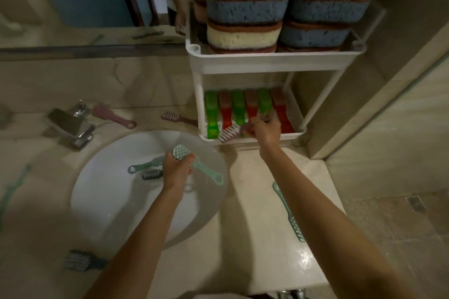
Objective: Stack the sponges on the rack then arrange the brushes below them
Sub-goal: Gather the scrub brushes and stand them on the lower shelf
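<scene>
A white two-tier rack (267, 59) stands on the counter. Blue and cream sponges (245, 7) are stacked in two piles on its top tier. Green and red brushes (239, 107) lie side by side on the lower tier. My right hand (264, 128) is at the lower tier's front edge, gripping a pink brush (229, 132) whose white bristles point left. Over the sink, my left hand (176, 168) holds mint-green brushes (206, 168); one handle sticks out right, another (143, 165) left. A dark brush (151, 174) lies in the basin beside that hand.
The white basin (116, 201) fills the lower left, with a chrome tap (71, 126) behind it. Two pink brushes (114, 116) (177, 118) lie behind the basin. A mint brush (288, 211) lies on the counter at right, a grey one (80, 261) at lower left. A tiled wall closes the right.
</scene>
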{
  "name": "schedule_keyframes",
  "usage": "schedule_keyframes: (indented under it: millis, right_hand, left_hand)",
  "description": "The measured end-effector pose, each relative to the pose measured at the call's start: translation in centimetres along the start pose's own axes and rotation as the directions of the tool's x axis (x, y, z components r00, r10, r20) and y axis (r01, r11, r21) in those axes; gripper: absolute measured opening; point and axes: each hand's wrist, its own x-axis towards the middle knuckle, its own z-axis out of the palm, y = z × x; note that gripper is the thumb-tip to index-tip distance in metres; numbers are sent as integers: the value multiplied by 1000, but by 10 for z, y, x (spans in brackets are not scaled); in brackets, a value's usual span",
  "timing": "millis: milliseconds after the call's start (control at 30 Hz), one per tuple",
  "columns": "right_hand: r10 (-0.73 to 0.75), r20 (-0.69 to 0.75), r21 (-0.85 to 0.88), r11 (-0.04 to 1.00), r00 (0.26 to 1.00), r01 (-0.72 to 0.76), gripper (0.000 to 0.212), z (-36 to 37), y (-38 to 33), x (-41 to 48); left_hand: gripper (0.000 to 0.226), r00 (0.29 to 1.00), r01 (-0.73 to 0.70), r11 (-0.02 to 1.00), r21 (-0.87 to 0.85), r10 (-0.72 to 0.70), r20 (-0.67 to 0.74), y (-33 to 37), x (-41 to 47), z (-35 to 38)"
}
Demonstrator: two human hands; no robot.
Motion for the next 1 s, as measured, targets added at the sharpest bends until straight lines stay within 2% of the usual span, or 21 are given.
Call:
schedule_keyframes:
  millis: [67,100,300,400,533,633,700,767,900,1000]
  right_hand:
    - [120,57,198,972,991,-129,26,14,-3,11]
    - [143,89,217,963,986,-159,27,20,-3,17]
    - [153,262,-56,988,953,-143,30,26,-3,34]
    - [189,323,-204,971,927,-127,20,14,-6,47]
    - [260,326,-269,947,909,-174,2,9,-1,58]
    - [203,352,-393,918,914,-53,8,6,-5,58]
    - [160,379,-479,877,912,45,26,3,-8,59]
    - [122,411,-557,818,903,143,33,1,-6,61]
    - [68,509,-655,677,858,335,25,6,0,64]
    - [118,565,-672,639,816,373,25,9,1,61]
  left_hand:
    - [24,1000,20,999,-25,-20,-9,1,4,-6]
    - [25,1000,26,999,-42,-27,-13,2,5,-8]
    - [21,999,41,997,-63,-42,-20,4,8,-13]
    - [19,999,44,999,-28,-44,-24,1,9,-12]
    - [21,998,58,998,-29,-57,20,-1,8,-9]
    - [20,997,63,998,-26,-62,34,0,6,-5]
    - [20,997,62,998,-14,-61,37,2,6,-3]
    - [20,997,59,998,-8,-58,40,3,4,-2]
    - [19,997,63,998,-5,-63,44,5,1,-1]
    - [16,997,59,998,0,-59,47,5,-1,0]
